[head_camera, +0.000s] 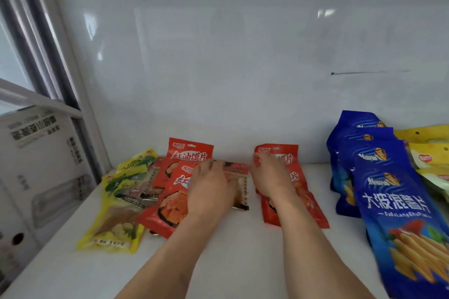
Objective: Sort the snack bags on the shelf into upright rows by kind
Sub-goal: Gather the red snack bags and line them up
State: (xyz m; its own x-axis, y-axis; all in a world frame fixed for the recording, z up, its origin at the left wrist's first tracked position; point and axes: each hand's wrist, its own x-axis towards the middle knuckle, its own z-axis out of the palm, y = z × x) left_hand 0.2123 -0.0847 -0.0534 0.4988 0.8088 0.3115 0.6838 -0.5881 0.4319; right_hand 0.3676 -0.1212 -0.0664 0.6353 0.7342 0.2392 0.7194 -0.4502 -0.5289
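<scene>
Lying on a white shelf (243, 250) against a glossy white wall (243, 56): red snack bags (190, 153), yellow bags (116, 213), blue bags (393, 201) printed "DaBoLangShuPian". Left hand (209, 187) and right hand (272, 177) pinch a flat dark-edged bag (239, 177).

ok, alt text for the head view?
Two hands, left and right, grip a dark-edged snack bag among red bags on a white shelf; yellow bags lie left, blue bags stand right.
</scene>
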